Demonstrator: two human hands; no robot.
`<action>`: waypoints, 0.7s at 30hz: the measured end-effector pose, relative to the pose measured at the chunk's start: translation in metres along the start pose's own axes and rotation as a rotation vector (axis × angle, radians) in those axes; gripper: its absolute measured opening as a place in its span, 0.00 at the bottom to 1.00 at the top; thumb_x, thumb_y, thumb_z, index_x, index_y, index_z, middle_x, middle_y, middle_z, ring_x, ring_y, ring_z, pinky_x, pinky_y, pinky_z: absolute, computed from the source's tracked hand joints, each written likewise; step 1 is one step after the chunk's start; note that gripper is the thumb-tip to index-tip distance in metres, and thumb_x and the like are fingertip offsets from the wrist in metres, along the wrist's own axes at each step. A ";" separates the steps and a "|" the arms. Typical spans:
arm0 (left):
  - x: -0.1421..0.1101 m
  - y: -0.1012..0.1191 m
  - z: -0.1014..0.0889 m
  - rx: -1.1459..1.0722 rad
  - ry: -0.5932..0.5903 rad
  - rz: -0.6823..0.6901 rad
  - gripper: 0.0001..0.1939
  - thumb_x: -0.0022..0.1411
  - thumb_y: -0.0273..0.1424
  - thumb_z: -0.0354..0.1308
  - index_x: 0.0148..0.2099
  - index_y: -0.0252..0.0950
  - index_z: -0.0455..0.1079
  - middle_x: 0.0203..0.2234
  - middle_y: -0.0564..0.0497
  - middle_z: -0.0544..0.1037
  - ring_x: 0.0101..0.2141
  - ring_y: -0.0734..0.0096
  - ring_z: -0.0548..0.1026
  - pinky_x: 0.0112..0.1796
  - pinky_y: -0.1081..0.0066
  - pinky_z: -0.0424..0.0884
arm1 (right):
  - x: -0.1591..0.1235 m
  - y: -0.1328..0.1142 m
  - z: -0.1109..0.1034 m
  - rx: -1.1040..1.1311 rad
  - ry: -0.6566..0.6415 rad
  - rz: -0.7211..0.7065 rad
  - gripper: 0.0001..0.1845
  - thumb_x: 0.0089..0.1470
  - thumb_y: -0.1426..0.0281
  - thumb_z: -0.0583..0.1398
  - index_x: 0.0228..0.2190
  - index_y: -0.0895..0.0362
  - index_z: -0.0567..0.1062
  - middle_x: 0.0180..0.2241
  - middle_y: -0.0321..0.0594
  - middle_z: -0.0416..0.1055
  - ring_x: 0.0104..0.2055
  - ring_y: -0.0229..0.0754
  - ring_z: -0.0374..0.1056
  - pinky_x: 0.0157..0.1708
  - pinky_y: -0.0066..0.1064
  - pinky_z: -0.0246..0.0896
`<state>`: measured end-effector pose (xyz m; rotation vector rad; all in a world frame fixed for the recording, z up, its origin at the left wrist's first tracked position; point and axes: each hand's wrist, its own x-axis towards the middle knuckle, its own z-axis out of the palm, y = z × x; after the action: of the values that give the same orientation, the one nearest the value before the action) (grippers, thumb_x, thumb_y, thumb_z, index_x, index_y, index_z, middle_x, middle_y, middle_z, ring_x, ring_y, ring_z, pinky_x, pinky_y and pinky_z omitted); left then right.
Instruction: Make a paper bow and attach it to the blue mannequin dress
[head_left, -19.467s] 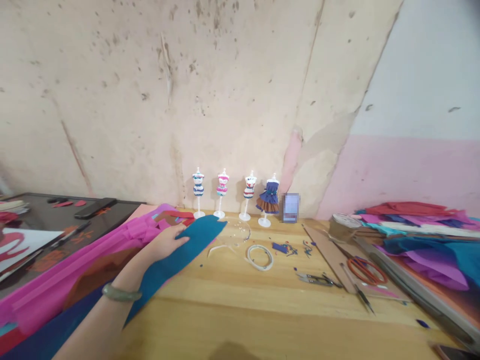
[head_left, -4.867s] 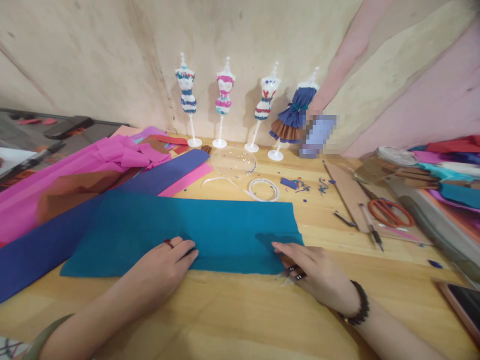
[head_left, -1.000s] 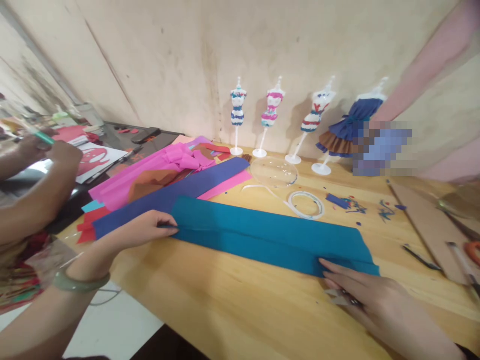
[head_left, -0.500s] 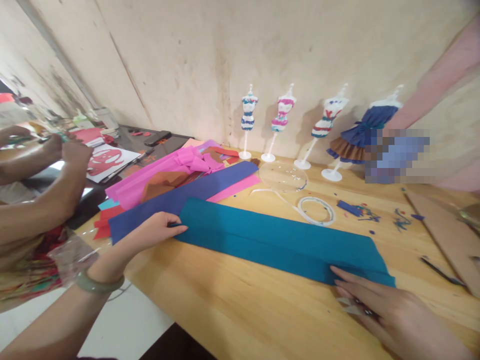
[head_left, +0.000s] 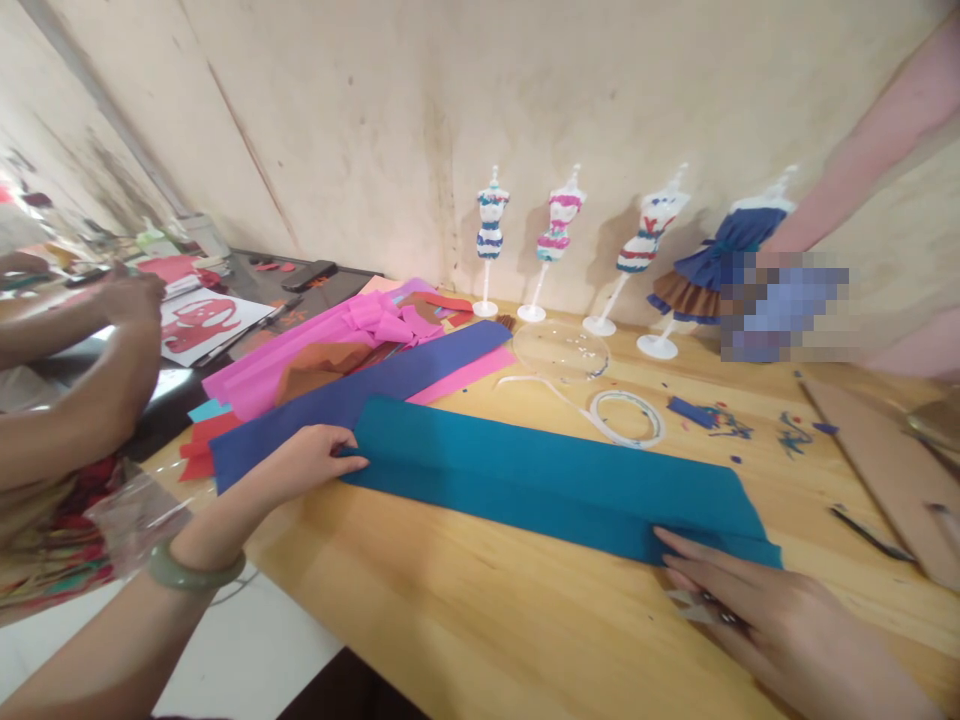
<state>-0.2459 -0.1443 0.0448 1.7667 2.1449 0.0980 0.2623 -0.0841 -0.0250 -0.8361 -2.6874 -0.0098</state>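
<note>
1. Within the past five seconds, the left hand (head_left: 319, 460) has gone from the middle of the near edge of the blue-green sheet (head_left: 540, 470) to its left end, which it now pinches between thumb and fingers.
2. The right hand (head_left: 795, 610) stays near the other end: its forefinger lies stretched out on the sheet, while lower fingers curl round small snips (head_left: 691, 606), blades poking out.
3. Over the last half second, neither hand visibly shifts along the sheet.
4. The sheet lies flat along the wooden table (head_left: 465, 600), its left end beside the dark blue strip (head_left: 360, 400). A lengthwise crease shows nearer the front edge. Being held at both ends, it is probably being kept straight along that fold.
5. No brand or label can be read. The white page (head_left: 251, 305) at far left bears red shapes, but no legible words; the pixelated patch (head_left: 787, 310) by the dressed stand (head_left: 754, 225) hides any writing there.
</note>
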 end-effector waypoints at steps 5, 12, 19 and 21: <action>-0.001 -0.008 0.000 -0.045 0.020 -0.035 0.19 0.53 0.47 0.55 0.36 0.37 0.71 0.22 0.54 0.72 0.26 0.66 0.72 0.29 0.71 0.63 | 0.000 -0.001 0.000 0.035 0.002 0.037 0.17 0.60 0.61 0.56 0.47 0.51 0.78 0.48 0.38 0.76 0.40 0.49 0.78 0.36 0.37 0.79; -0.005 -0.019 -0.005 -0.170 -0.046 -0.068 0.24 0.48 0.46 0.57 0.44 0.36 0.69 0.23 0.54 0.75 0.27 0.63 0.74 0.30 0.70 0.67 | 0.004 -0.003 -0.002 0.004 0.027 0.003 0.18 0.61 0.61 0.55 0.46 0.52 0.79 0.47 0.39 0.77 0.37 0.49 0.79 0.33 0.37 0.79; -0.011 -0.032 -0.004 -0.183 -0.083 -0.076 0.27 0.49 0.43 0.57 0.49 0.35 0.68 0.25 0.51 0.77 0.30 0.60 0.76 0.33 0.68 0.69 | 0.004 -0.003 0.000 -0.014 0.010 0.008 0.17 0.62 0.61 0.55 0.45 0.53 0.80 0.48 0.39 0.76 0.40 0.49 0.78 0.36 0.38 0.78; -0.013 -0.032 -0.007 -0.163 -0.097 -0.079 0.28 0.51 0.43 0.56 0.52 0.36 0.67 0.29 0.49 0.79 0.32 0.59 0.77 0.35 0.66 0.70 | 0.005 -0.004 -0.001 -0.014 0.014 0.013 0.17 0.62 0.61 0.55 0.45 0.53 0.79 0.47 0.39 0.77 0.39 0.49 0.78 0.35 0.37 0.79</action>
<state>-0.2758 -0.1625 0.0459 1.5623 2.0718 0.1583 0.2561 -0.0846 -0.0220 -0.8543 -2.6718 -0.0313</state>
